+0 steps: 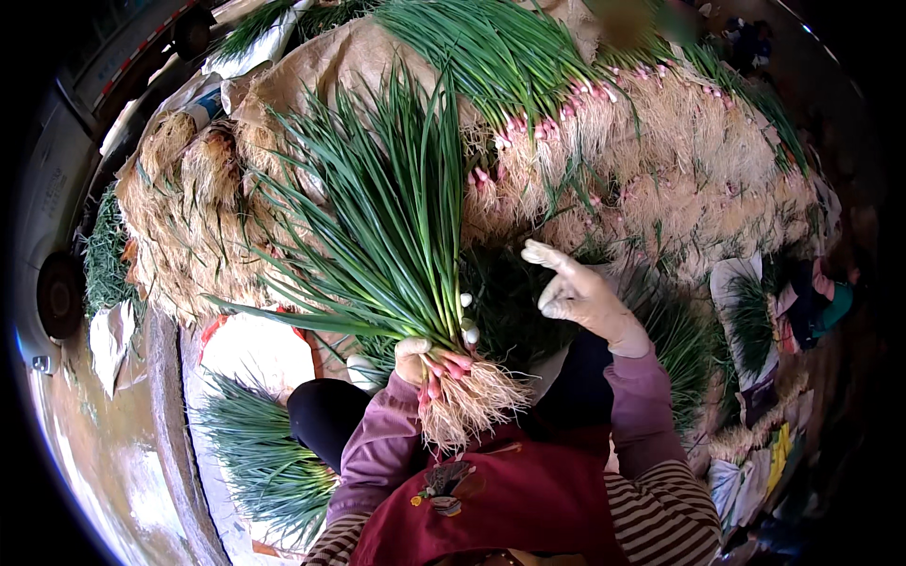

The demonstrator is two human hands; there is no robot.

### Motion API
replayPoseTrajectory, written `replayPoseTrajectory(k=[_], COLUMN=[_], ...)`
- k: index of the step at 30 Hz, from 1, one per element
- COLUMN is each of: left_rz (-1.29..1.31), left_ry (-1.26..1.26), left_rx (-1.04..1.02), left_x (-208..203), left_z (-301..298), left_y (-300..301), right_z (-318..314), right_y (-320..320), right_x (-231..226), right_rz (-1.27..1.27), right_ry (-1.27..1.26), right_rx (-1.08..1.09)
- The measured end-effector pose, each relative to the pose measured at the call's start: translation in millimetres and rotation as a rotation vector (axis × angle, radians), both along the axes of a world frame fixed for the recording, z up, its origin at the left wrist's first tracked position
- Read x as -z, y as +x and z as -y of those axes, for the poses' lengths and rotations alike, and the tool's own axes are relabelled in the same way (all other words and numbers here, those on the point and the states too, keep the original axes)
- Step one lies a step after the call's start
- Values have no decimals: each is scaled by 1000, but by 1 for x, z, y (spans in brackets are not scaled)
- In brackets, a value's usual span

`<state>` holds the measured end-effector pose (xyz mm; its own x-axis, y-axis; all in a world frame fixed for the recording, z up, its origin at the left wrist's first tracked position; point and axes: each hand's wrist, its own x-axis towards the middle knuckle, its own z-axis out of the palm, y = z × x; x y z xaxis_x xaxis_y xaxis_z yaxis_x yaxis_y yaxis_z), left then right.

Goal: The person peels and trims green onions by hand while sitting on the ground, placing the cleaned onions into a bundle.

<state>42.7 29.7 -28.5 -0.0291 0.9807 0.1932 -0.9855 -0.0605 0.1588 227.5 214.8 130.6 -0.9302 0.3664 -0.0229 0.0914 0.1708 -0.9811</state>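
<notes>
My left hand point(411, 358), in a pale glove, is wrapped round a bunch of spring onions point(396, 255) just above the bulbs. Its other fingertips show in white on the far side of the stalks. Long green leaves fan up and to the left. Pinkish bulbs and a tuft of pale roots hang over my lap. To the right of the bunch, my right hand point(585, 300), also gloved, is raised and apart from it. The index finger points out to the left, the other fingers are partly curled, and nothing shows between them.
A big heap of spring onions point(491, 57) lies ahead, with roots point(642, 160) facing me and sacking point(330, 57) at its left. More bunches point(260, 453) lie at my left, beside a white round surface point(257, 358). A vehicle wheel point(60, 294) stands far left. A person point(816, 302) is at far right.
</notes>
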Motion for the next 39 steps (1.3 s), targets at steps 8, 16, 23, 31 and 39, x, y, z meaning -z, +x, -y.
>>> replayPoseTrajectory(k=[8,16,23,31,39], left_rz=[218,-307,-418,-277,-209], left_ry=[71,8,-363,-422,-312], left_rx=[452,-295,-285,-297,29], left_x=[49,-45,-97,-68,-49], left_z=[20,4,20,0,6], left_y=[-22,10,1,0,-12], right_z=[16,-23,-70,-125,29], right_y=[-85,-57,-65,-136,-57], right_x=[55,78,6,-42,34], right_rz=[242,210,390,454,148], right_ry=[-166,700,705,1010,449], right_rx=[-539,270,163,692,187])
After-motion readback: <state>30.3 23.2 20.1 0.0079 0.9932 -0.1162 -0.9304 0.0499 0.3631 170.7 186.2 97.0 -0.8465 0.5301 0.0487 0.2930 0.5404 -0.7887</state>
